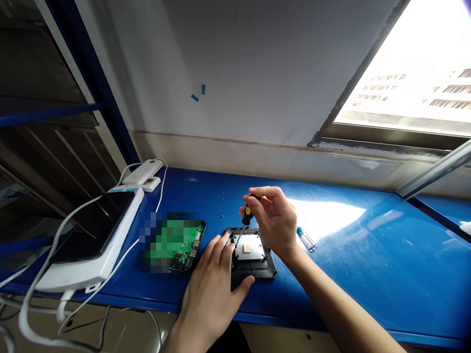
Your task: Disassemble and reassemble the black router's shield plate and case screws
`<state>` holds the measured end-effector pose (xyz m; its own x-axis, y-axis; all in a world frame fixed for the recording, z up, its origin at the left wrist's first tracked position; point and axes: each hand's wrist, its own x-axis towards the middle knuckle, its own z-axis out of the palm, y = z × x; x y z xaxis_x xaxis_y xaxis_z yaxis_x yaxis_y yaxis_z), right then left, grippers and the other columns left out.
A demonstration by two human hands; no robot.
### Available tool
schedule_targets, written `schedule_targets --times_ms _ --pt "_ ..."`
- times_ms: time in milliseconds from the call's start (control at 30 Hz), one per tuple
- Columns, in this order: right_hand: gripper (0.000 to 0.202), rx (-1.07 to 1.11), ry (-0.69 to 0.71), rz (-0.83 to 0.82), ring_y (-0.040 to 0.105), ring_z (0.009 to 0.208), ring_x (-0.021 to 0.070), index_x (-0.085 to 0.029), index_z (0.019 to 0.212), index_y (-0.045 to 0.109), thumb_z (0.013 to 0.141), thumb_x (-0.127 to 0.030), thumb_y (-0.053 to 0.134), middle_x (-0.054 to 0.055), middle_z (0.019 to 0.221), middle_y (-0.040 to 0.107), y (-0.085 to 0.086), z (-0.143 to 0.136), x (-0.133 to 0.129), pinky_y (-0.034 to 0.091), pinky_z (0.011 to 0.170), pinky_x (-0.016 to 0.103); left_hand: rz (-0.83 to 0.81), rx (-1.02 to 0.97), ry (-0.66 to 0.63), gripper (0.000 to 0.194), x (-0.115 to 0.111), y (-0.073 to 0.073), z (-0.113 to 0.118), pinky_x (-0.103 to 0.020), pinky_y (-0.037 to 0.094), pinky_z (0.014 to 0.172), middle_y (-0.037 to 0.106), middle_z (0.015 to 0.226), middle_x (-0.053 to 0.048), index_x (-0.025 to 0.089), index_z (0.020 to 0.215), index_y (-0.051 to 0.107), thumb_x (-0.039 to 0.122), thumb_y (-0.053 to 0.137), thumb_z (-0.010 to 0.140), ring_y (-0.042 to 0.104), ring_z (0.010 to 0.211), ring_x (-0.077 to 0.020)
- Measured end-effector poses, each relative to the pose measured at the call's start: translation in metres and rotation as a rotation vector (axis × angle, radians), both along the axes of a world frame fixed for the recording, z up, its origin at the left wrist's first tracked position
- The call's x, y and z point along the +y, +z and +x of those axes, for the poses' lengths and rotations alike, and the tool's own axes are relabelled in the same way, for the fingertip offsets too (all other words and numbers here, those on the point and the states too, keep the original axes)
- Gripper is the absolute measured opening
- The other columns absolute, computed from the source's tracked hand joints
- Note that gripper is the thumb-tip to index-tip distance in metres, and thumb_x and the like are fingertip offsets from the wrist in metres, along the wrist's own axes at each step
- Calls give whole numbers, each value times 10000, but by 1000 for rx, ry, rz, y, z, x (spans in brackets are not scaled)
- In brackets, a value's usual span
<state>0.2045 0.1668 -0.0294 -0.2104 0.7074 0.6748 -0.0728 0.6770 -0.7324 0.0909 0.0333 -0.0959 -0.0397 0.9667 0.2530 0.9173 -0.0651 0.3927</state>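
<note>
A small screwdriver (248,215) with a black and yellow handle is gripped near its top by my right hand (275,218). Its thin shaft slants down to the left edge of a silver metal plate (253,240), which carries a small beige pad (246,249). That plate lies inside a black plastic cover (257,270), flat on the bench. My left hand (213,282) holds the cover at its near left corner, fingers along the left side and thumb by the front edge. The screwdriver tip is close to my left fingertips; exact contact cannot be made out.
To the left lies a green circuit board (180,240), partly pixelated. Two tiny screws (222,216) sit behind the cover. A blue-ended metal piece (306,240) lies right of my wrist. A white device with a dark screen (95,225) and cables (147,228) occupies the bench's left end.
</note>
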Motion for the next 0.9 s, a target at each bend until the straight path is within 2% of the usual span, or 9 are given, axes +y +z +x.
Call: schedule_targets --times_ms 233,400,567,700,900 --pt "121 -70 130 -29 787 783 159 -226 1066 578 1039 -305 491 52 1048 777 10 2 -6 681 685 315 46 -9 6 566 -2 -2 0 -549 507 1104 535 1536 -154 189 1362 507 514 633 916 475 1438 -363" --pt "170 -25 248 -13 777 868 172 -241 1064 574 1063 -323 425 60 1143 754 6 -2 -14 683 741 367 60 -7 3 599 -4 -4 -1 -557 504 1105 537 1530 -171 172 1376 490 569 581 937 468 1440 -377" --pt "112 -46 138 151 725 778 150 -251 1055 670 970 -321 654 39 992 671 1 -7 -17 657 662 309 49 -2 -11 554 -3 -3 0 -571 495 1111 551 1510 -189 152 1328 519 534 597 934 467 1438 -385" --pt "122 -64 114 120 731 708 112 -252 1069 687 1006 -231 585 10 949 667 5 -10 -21 650 626 266 71 -35 -7 520 -3 -1 0 -561 508 1100 563 1503 -174 180 1313 525 508 626 922 484 1427 -377" --pt "169 -78 93 63 786 801 135 -219 1014 650 1038 -210 483 16 941 753 12 -12 -20 688 722 277 41 -8 -20 566 -4 2 1 -581 503 1101 544 1515 -201 130 1337 530 524 597 937 471 1431 -399"
